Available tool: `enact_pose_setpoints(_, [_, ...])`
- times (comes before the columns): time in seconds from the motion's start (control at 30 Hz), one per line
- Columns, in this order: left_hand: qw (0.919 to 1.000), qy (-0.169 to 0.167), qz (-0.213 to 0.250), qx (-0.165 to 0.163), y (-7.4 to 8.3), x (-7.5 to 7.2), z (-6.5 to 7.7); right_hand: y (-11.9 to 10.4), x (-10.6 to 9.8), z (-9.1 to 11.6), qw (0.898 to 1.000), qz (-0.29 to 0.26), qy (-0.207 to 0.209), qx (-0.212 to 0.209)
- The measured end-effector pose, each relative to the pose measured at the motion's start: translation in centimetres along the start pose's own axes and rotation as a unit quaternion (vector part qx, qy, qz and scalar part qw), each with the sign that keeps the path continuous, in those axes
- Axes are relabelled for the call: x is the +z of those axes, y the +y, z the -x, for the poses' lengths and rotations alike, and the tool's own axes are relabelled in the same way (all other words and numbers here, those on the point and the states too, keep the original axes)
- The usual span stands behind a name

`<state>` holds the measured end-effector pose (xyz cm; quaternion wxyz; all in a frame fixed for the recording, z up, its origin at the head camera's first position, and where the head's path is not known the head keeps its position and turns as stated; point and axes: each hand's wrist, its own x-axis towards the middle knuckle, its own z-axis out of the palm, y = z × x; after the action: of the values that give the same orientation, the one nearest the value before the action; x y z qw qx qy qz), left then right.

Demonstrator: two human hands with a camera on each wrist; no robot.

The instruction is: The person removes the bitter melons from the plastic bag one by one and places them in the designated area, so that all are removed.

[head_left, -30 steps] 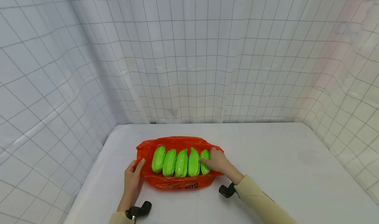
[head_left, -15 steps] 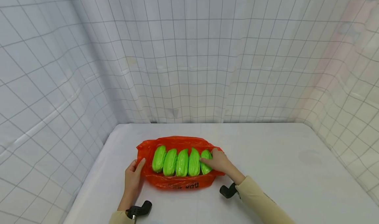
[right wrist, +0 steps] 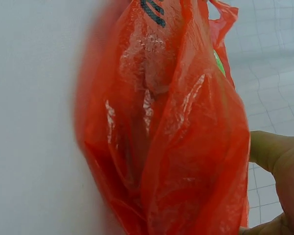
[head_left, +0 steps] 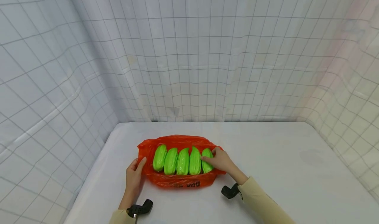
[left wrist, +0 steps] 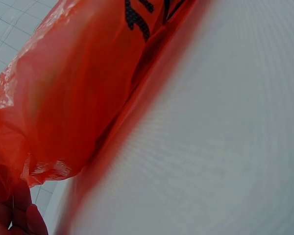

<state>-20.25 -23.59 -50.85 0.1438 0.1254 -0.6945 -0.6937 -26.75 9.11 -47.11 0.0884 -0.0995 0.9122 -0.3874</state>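
A red plastic bag (head_left: 160,182) with black lettering lies open on the table, and several bright green, ridged, gourd-like vegetables (head_left: 183,162) stand side by side in it. My left hand (head_left: 134,176) pinches the bag's left edge; in the left wrist view the fingertips (left wrist: 35,219) meet the thin plastic. Reaching over the bag's right end, my right hand (head_left: 222,160) grips the rightmost green vegetable (head_left: 207,165), thumb on its left side and fingers behind it. In the right wrist view the bag (right wrist: 186,147) hides that vegetable and most of the fingers.
A white table (head_left: 266,158) extends around the bag, widest to the right. White grid-patterned curtains (head_left: 189,59) rise behind it and on both sides. A black wrist camera (head_left: 142,208) sits on the left wrist, another black camera (head_left: 230,191) on the right.
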Motion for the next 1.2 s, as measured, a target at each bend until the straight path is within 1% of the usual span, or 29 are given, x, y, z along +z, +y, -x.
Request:
enact_pose_setpoints(0.17, [1.0000, -0.002, -0.003, 0.001, -0.1, 0.1, 0.0, -0.1, -0.3, 0.4, 1.000, -0.018, 0.006, 0.009])
enact_pose_setpoints(0.33, [1.0000, -0.004, -0.005, 0.004, -0.1, 0.0, -0.2, 0.2, -0.3, 0.4, 0.999, -0.029, 0.007, 0.019])
enact_pose_setpoints(0.47, [1.0000, -0.007, 0.004, 0.002, 0.0, 0.0, -0.1, 0.5, -0.3, 0.3, 0.999, -0.036, 0.011, 0.012])
enact_pose_setpoints(0.57, [1.0000, -0.006, 0.003, 0.005, 0.0, 0.0, -0.1, 0.7, -0.3, 0.2, 0.999, -0.045, 0.014, 0.002])
enact_pose_setpoints(0.77, [0.9996, 0.009, -0.025, 0.011, -0.4, 0.0, -0.2, 1.2, -0.1, 0.3, 0.998, -0.068, 0.020, -0.003])
enact_pose_setpoints(0.93, [0.9980, 0.023, -0.056, 0.019, -0.5, 0.0, -0.3, 1.3, 0.2, 0.5, 0.997, -0.068, 0.033, -0.014])
enact_pose_setpoints(1.07, [0.9968, 0.031, -0.069, 0.028, -0.4, 0.1, -0.2, 1.5, 0.3, 0.5, 0.996, -0.069, 0.044, -0.020])
enact_pose_setpoints(1.2, [0.9963, 0.034, -0.074, 0.026, -0.4, 0.1, -0.2, 1.5, 0.4, 0.6, 0.995, -0.084, 0.052, -0.023])
